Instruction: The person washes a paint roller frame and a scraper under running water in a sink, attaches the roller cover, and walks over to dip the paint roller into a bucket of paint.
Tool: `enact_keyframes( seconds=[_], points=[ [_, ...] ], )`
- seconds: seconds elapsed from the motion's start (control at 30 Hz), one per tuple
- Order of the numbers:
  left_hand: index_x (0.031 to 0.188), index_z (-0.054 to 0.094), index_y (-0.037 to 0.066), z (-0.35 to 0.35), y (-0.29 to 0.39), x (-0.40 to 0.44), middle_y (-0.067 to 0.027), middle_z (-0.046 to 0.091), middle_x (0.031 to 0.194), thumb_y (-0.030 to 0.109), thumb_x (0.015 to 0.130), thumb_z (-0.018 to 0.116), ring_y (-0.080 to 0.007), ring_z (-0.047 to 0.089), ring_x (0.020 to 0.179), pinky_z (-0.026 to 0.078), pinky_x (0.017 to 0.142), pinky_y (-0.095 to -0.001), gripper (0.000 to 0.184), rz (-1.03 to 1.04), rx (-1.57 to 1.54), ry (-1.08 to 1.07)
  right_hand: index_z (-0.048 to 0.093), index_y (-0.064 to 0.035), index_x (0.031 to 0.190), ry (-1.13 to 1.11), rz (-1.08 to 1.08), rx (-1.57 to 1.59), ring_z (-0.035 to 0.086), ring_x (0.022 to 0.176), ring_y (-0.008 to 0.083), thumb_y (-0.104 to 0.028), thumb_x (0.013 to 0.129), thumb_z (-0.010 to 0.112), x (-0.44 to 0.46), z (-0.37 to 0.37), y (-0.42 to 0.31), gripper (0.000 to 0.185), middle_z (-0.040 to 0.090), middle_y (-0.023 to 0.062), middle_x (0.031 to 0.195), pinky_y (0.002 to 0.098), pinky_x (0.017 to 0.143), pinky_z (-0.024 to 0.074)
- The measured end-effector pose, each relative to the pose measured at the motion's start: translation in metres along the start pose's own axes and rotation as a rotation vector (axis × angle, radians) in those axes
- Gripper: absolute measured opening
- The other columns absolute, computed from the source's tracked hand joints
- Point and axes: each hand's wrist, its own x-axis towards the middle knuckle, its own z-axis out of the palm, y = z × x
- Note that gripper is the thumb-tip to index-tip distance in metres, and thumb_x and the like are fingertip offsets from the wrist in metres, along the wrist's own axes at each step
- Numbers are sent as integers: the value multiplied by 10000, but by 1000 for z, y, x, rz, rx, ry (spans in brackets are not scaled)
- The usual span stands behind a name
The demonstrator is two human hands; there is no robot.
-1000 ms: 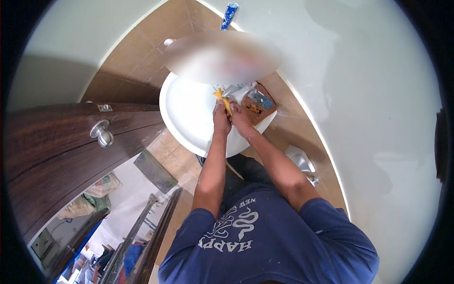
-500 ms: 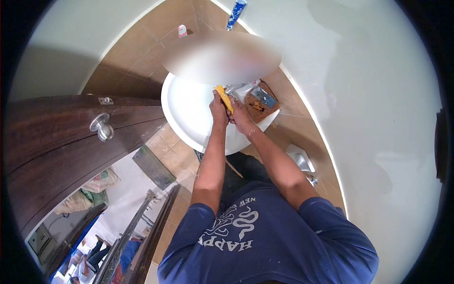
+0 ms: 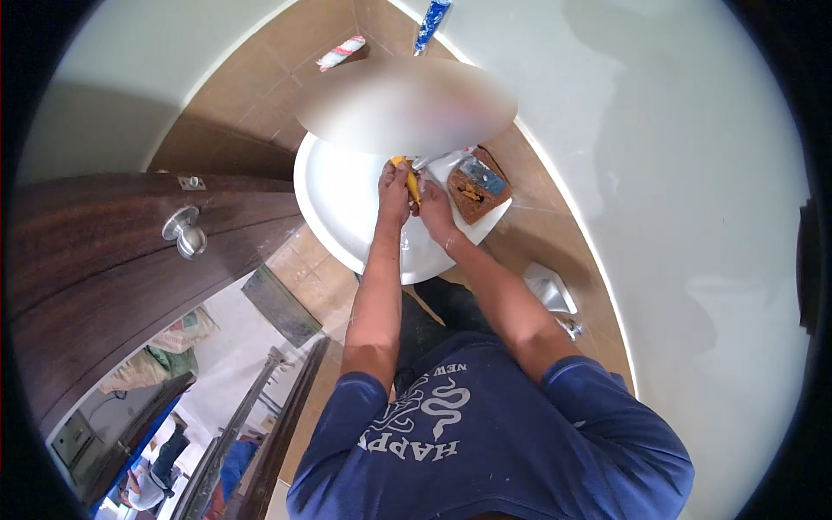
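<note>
Over the white washbasin (image 3: pixel 334 212), my left hand (image 3: pixel 393 192) is closed around a long, narrow yellow object (image 3: pixel 412 185). Its kind is not clear. My right hand (image 3: pixel 436 211) is beside the lower end of that object, fingers bent and close together. What those fingers pinch, if anything, is hidden. A metal tap (image 3: pixel 425 161) lies just beyond the hands. To the right, a brown board (image 3: pixel 472 201) rests on the basin's edge, with a grey-blue metal plate (image 3: pixel 485 176) and orange-brown bits on it.
A dark wooden door (image 3: pixel 95 260) with a round knob (image 3: pixel 185 234) stands at left. Behind the basin are a red-and-white striped thing (image 3: pixel 342 53) and a blue-and-white one (image 3: pixel 432 26). A blurred oval covers the basin's back. Another person (image 3: pixel 152 484) is beyond the doorway.
My right hand has shifted slightly down from the yellow object, and my left hand covers more of it. The red-and-white thing shows more of its length. The person beyond the doorway has changed position.
</note>
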Motion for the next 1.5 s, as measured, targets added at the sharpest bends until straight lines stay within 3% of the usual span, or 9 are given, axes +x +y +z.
enact_keyframes(
  seconds=[0.13, 0.33, 0.47, 0.93, 1.03, 1.13, 1.2, 1.3, 1.5],
  points=[
    [1351, 475, 60, 1, 0, 4, -76, 618, 1179, 195, 1032, 504, -125, 600, 877, 510, 665, -245, 348, 81, -23, -23, 527, 8, 1136, 183, -545, -521, 653, 935, 397, -269, 1007, 495, -4, 0, -3, 308, 674, 207, 975, 471, 794, 503],
    [1398, 439, 22, 6, 11, -10, -101, 594, 1284, 68, 1005, 500, -147, 591, 987, 495, 857, -274, 400, 96, -107, -17, 490, 5, 1216, -70, -200, -757, 637, 910, 356, -269, 1023, 478, 7, -8, -19, 335, 629, 218, 999, 451, 780, 474],
    [1374, 475, 3, 8, 8, -12, -104, 617, 1243, 48, 995, 516, -165, 600, 1018, 502, 901, -300, 383, 34, -238, -33, 498, 20, 1201, -100, -238, -526, 631, 866, 354, -332, 1037, 458, 11, -14, -6, 389, 628, 240, 947, 428, 753, 472],
    [1194, 541, -19, 2, 1, 3, -117, 622, 946, 373, 1037, 471, -211, 617, 812, 536, 739, -324, 428, -67, -210, 69, 633, 14, 792, 43, -58, -675, 632, 637, 308, -593, 1019, 274, -8, -6, -21, 741, 600, 146, 604, 445, 648, 469],
    [1196, 532, -22, 9, 4, -4, -111, 615, 895, 420, 1035, 464, -205, 598, 749, 524, 684, -318, 475, -48, -72, 105, 703, -2, 928, 0, 177, -720, 644, 918, 455, -580, 1013, 261, -2, -4, -30, 733, 676, 257, 820, 508, 843, 479],
    [1176, 563, 1, 12, 1, -14, -64, 625, 871, 375, 1028, 494, -152, 584, 709, 472, 605, -273, 408, -64, 6, 77, 674, -4, 1064, -104, 268, -575, 648, 919, 452, -540, 1029, 267, -3, -5, -42, 674, 681, 225, 818, 490, 889, 475],
    [1167, 581, 22, -4, -1, -20, -39, 629, 872, 337, 1023, 510, -121, 575, 704, 449, 588, -250, 354, -122, 204, -69, 621, 15, 1125, 18, -104, -472, 660, 859, 439, -506, 1040, 269, 21, -10, 4, 635, 681, 218, 841, 478, 859, 487],
    [1111, 610, 46, 0, -20, -24, 3, 583, 776, 305, 1018, 513, -91, 530, 614, 422, 521, -237, 291, -95, -38, 88, 566, 23, 1132, 43, -338, -436, 656, 707, 363, -459, 1054, 275, 29, -10, 19, 568, 672, 185, 835, 434, 708, 507],
    [1109, 607, 20, -9, -3, -16, -24, 569, 725, 378, 1034, 471, -127, 478, 465, 416, 395, -296, 391, -151, -17, -38, 550, -61, 963, -225, 160, -126, 518, 508, 143, -439, 1057, 301, 16, -18, -14, 463, 568, 63, 712, 299, 434, 410]
  ],
)
